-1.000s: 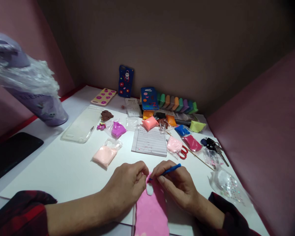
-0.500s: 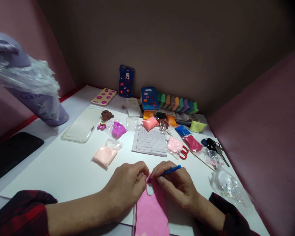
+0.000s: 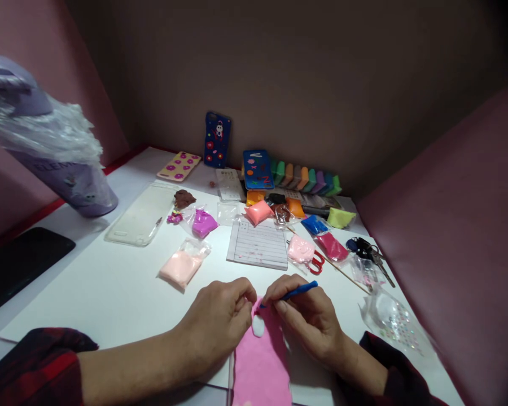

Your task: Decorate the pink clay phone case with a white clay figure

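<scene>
Enclosed on three sides by plain, smooth surfaces: at the rear by a dark grey-brown back wall [image 3: 305, 84], at the left by a pink left wall [image 3: 63, 62], at the right by a mauve-pink right wall [image 3: 457, 225]. Joined at slanting corners, converging downward toward the far end of the work area. Furnished with a white tabletop [image 3: 131, 169], set close against the walls and bordered at the left by red edging [image 3: 121, 159]. Overlaid across most of the surface with a flat white panel [image 3: 110, 293]. Lit brightest over the table, dimming up the rear, nearly black at upper right.
</scene>
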`<state>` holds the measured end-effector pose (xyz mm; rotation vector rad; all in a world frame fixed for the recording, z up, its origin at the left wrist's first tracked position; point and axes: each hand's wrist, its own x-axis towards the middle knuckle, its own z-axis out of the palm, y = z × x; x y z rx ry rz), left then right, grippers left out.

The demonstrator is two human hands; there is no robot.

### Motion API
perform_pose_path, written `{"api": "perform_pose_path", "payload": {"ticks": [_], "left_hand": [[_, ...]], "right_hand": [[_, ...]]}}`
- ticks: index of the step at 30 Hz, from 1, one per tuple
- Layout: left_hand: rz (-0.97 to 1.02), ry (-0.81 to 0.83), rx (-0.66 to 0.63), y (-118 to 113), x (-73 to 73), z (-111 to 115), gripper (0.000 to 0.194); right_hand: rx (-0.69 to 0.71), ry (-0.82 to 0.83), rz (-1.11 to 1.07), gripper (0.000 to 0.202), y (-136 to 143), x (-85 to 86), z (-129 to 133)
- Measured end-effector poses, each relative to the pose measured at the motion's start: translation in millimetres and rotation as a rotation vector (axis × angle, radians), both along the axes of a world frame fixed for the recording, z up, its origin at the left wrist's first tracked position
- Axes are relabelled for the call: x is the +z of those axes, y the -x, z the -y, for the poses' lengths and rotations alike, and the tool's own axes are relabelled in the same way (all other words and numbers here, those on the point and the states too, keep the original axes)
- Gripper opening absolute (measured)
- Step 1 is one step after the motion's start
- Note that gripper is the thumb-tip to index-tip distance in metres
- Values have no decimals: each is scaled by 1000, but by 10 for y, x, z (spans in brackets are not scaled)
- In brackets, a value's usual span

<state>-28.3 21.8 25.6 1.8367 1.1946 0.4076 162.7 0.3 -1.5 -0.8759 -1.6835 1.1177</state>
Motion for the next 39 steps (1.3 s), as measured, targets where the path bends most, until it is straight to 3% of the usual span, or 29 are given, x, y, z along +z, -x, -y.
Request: {"api": "perform_pose_path", "payload": {"ticks": [8, 31, 39], "left_hand": [[9, -32, 21, 2, -43, 25, 15], [13, -30, 19, -2, -22, 14, 15], [19, -29, 18, 4, -44, 26, 14]], "right_hand": [[67, 4, 35, 16, -9, 17, -8], [54, 5, 61, 16, -20, -8, 4], [-76, -44, -40, 17, -33, -18, -11]]}}
